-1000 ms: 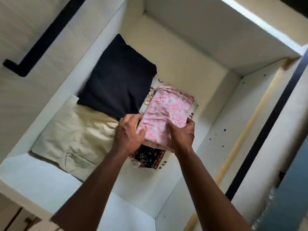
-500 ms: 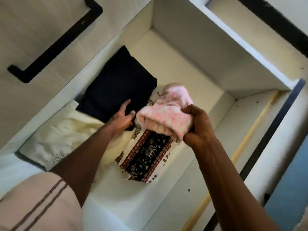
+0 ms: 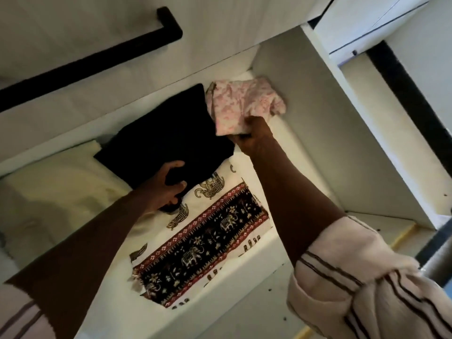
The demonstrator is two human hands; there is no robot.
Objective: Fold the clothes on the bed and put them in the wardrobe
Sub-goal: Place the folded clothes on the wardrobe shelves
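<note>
Far left, a black handle (image 3: 93, 57) is running across the pale wardrobe door (image 3: 73, 99). Below it, on the shelf (image 3: 291, 152), a cream garment (image 3: 61, 187) is lying folded at the left end, its right edge disappearing under the black garment (image 3: 166, 133) beside it.

The person's left arm is reaching up from the lower left corner, with a striped cuff (image 3: 19, 316) showing at the very edge. The left hand (image 3: 166, 189) is holding the black garment's near corner, thumb on top and fingers curling under the edge, so its grip is clamped on that dark fabric. The black garment is lying flat towards the back of the shelf, its near corner overlapping the elephant cloth (image 3: 208, 243). That cloth, white with a dark, red-bordered band of elephants, is lying spread across the middle of the shelf and reaching its front edge.

Further right, at the back, the pink cloth (image 3: 244, 104) is bunching up loosely, just beside the black garment's far corner and near the wardrobe's inner wall (image 3: 305, 118). The right hand (image 3: 254, 135) is pinching its near edge from below, the grip closed tight on the pink fabric. I cannot tell whether the cloth is touching the shelf. The right arm is stretching in from the lower right, its striped sleeve (image 3: 354, 277) sitting in folds near the elbow.
</note>
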